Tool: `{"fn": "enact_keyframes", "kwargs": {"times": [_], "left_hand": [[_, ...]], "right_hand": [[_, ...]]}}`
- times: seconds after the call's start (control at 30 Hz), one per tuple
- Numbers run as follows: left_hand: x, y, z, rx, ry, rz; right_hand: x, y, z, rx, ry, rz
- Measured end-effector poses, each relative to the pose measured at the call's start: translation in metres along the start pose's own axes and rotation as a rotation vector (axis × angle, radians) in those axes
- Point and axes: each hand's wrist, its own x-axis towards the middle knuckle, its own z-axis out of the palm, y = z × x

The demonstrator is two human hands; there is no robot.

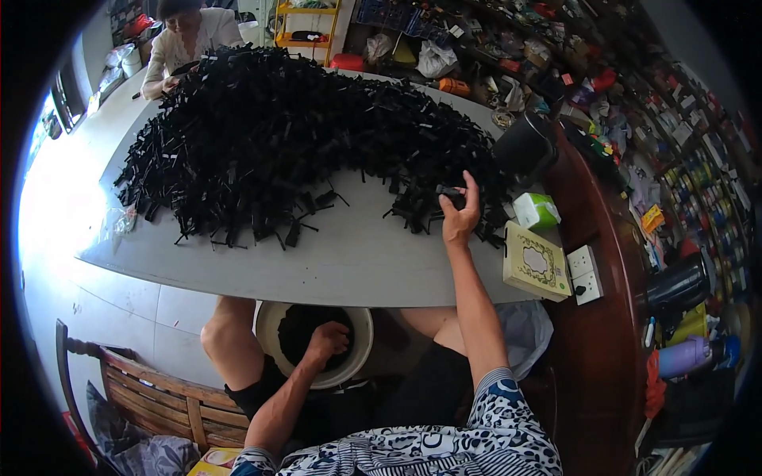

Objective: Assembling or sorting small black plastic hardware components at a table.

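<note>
A wide heap of small black plastic parts [270, 127], many with thin stems, covers much of the pale grey table [373, 254]. At the heap's right end, my right hand [460, 218] pinches one small black part [450, 191] between thumb and fingers. Below the table's near edge, between my knees, a white bucket [366, 329] holds a dark mass of black pieces [305, 324]. My left hand [327, 343] is over the bucket's mouth with its fingers curled in. Whatever those fingers hold is hidden.
Right of the heap stand a black cylindrical container [525, 147], a green-and-white packet [536, 211], a cream box [536, 260] and a white socket strip [585, 274]. Across the table sits another person [190, 40]. A wooden chair [155, 397] is at lower left; crowded shelves [683, 159] fill the right.
</note>
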Motion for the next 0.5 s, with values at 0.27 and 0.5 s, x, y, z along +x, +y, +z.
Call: {"fn": "enact_keyframes", "kwargs": {"times": [0.27,0.5], "left_hand": [[0.001,-0.007,0.002,0.013,-0.042,0.004],[0.006,-0.009,0.003,0.056,-0.047,-0.015]], "right_hand": [[0.015,0.032,-0.027,0.961,0.179,0.622],[0.025,0.034,-0.036,1.409,0.287,0.951]]}}
